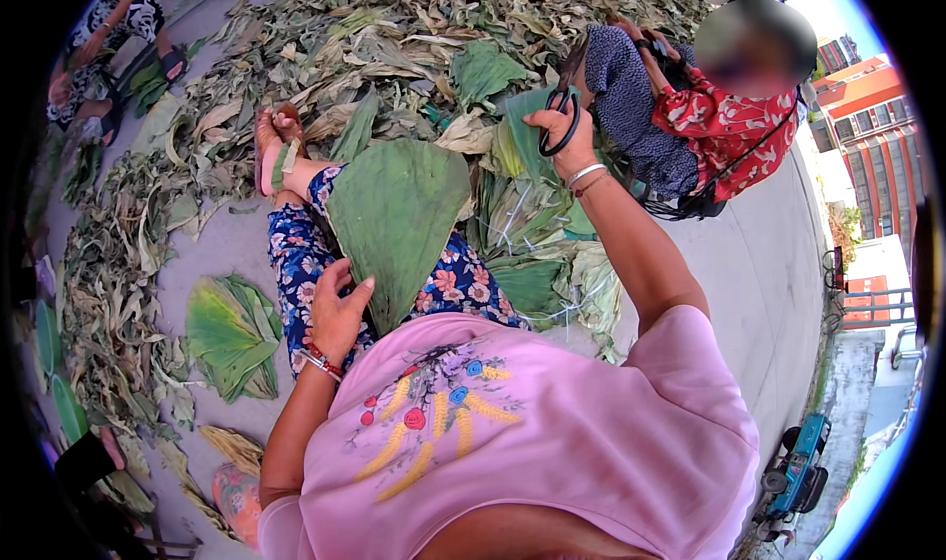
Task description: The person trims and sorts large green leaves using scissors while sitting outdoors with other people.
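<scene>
A large green leaf (399,220) lies across my lap, its broad end pointing away from me. My left hand (340,305) rests at the leaf's lower left edge, thumb and fingers apart; whether it pinches the edge is not plain. Raised at the right, my right hand (565,135) has its fingers through the black handles of a pair of scissors (560,120), whose blades point up and away. Behind that hand is another green leaf piece (528,127); whether the hand touches it is unclear. To the left on the ground lies a stack of yellow-green leaves (233,331).
Bundles of leaves tied with white string (510,223) lie right of my legs. A wide heap of dried leaves (355,50) covers the ground ahead and to the left. A person in red (732,138) sits close at the right; another person (111,35) sits far left.
</scene>
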A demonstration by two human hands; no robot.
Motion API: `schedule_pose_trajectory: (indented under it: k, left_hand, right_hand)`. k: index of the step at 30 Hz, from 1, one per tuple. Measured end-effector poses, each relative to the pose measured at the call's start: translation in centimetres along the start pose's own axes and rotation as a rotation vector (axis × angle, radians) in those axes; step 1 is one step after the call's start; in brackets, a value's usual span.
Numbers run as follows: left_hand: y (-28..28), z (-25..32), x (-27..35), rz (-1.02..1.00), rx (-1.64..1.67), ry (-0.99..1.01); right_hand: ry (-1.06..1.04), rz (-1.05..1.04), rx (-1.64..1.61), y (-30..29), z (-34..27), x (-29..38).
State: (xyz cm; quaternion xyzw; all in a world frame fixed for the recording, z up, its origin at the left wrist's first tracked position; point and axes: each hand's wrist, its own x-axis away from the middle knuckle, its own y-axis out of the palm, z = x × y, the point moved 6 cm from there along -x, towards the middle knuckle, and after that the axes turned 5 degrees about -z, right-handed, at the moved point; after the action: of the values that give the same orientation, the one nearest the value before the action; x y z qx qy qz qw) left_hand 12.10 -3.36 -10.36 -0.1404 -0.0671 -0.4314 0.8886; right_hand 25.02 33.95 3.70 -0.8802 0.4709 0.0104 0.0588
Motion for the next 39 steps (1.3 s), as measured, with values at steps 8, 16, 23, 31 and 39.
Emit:
schedule_pose_trajectory:
  k: [8, 16, 23, 31, 39]
  left_hand:
    - [0.0, -0.1, 0.0, -0.013, 0.555, -0.278]
    - [-1.0, 1.3, -0.2, 0.044, 0.622, -0.075]
    - [-1.1, 0.3, -0.6, 0.002, 0.475, -0.051]
    - [-0.4, -0.3, -0.7, -0.066, 0.396, -0.136]
    - [-0.5, 0.2, -0.5, -0.088, 0.406, -0.150]
  right_hand:
    - [-0.012, 0.091, 0.125, -2.9, -1.5, -4.3]
    - [0.009, 0.137, 0.218, -6.8, -1.4, -7.1]
    - [0.170, 0.205, 0.000, -6.7, -1.5, -5.9]
    - [0.119, 0.193, -0.030, -7.8, 0.0, -6.0]
    - [0.146, 0.150, 0.015, -5.7, -0.2, -3.8]
